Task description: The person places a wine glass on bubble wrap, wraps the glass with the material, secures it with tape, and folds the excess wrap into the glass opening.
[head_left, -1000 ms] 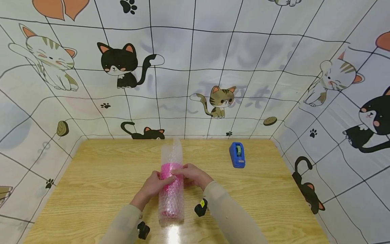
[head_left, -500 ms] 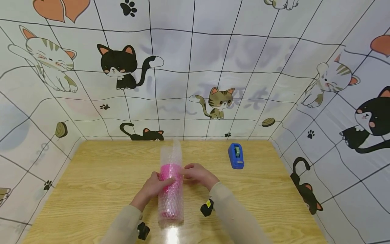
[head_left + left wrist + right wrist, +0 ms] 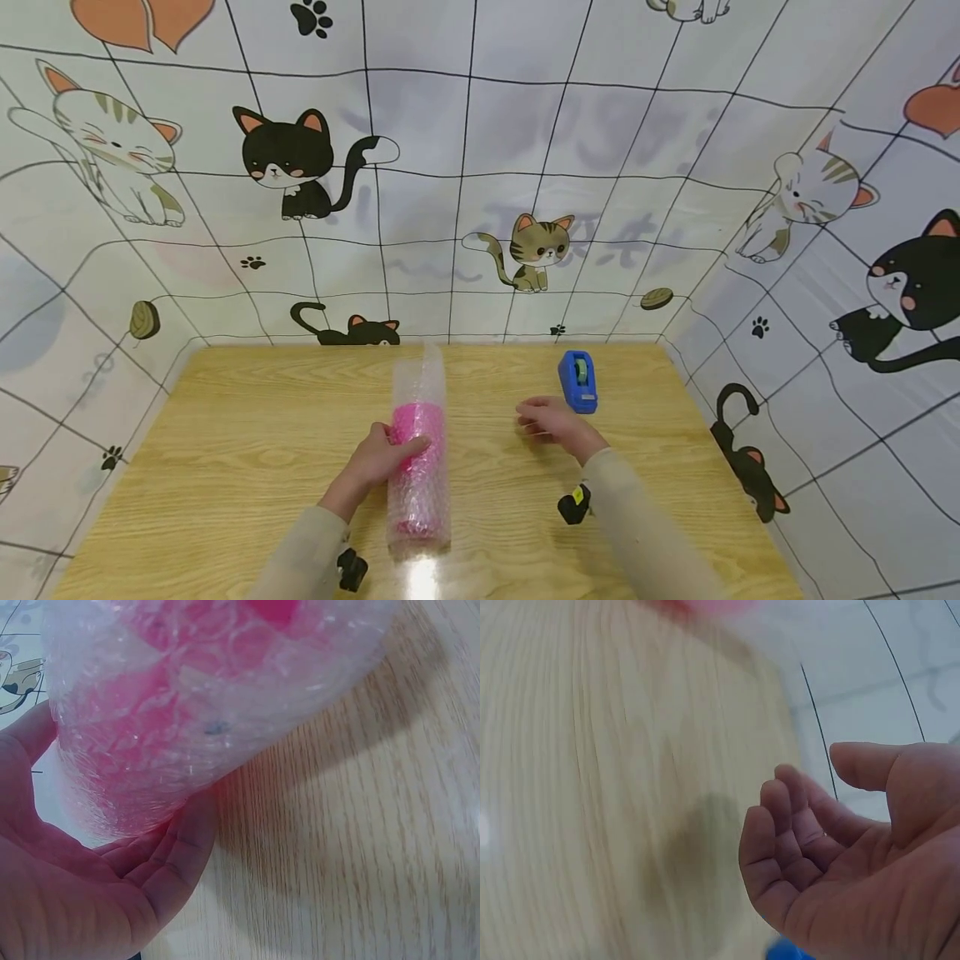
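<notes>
The left hand (image 3: 377, 457) grips the left side of the pink bubble-wrapped bundle (image 3: 420, 492) over the desk (image 3: 255, 433), thumb on top. Apart to its right, the right hand (image 3: 558, 425) hovers, fingers loosely curled, near the blue tape dispenser (image 3: 578, 383).

A wood-grain worktop (image 3: 255, 425) is bearing two items.
A bubble-wrapped pink bundle (image 3: 420, 492) is resting left of a blue tape dispenser (image 3: 579, 392).

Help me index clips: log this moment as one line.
left grip: holds bubble-wrapped pink cylinder | right grip: empty, near blue tape dispenser | surface: wooden table
</notes>
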A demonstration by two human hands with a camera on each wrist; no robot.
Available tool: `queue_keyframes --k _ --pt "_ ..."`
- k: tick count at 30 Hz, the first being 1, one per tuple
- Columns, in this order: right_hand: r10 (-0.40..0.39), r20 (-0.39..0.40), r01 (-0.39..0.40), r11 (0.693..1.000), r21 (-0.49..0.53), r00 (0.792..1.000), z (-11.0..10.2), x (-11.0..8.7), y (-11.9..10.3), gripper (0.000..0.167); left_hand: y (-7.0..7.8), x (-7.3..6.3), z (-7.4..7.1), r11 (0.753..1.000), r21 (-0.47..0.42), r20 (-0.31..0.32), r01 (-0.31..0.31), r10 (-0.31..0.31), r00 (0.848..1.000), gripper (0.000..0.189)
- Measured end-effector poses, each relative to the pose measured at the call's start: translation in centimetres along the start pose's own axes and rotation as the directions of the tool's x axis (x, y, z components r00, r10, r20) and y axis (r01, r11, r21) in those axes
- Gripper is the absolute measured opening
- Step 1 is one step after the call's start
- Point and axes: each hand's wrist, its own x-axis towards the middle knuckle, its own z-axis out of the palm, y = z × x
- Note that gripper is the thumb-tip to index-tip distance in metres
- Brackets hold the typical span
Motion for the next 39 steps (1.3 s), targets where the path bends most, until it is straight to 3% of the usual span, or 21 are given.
queue_keyframes --k 8,14,22,32,39 --pt "-0.021 -0.128 0.010 0.996 -0.090 0.992 -6.2 -0.8 0.3 0.044 -0.3 0.2 0.0 1.000 0.004 -0.002 0.004 -0.004 1.000 0.091" --pt "-0.012 -0.222 -0.016 0.992 -0.123 0.975 -8.7 -0.8 0.8 0.043 -0.3 0.2 0.0 1.000 0.012 -0.011 0.002 -0.002 1.000 0.094" --pt "0.028 -0.269 -0.053 0.995 -0.086 0.963 -9.7 0.1 1.6 0.046 -0.2 0.1 0.0 1.000 0.007 -0.013 -0.001 0.001 1.000 0.094" --pt "0.045 -0.295 -0.084 0.989 -0.118 0.954 -9.7 1.2 2.7 0.037 -0.2 0.2 0.2 1.000 0.012 -0.016 0.010 -0.010 1.000 0.094" --pt "0.046 -0.272 -0.085 0.987 -0.134 0.961 -9.4 1.4 3.0 0.042 -0.3 0.2 0.2 1.000 0.020 -0.023 0.012 -0.011 1.000 0.092"
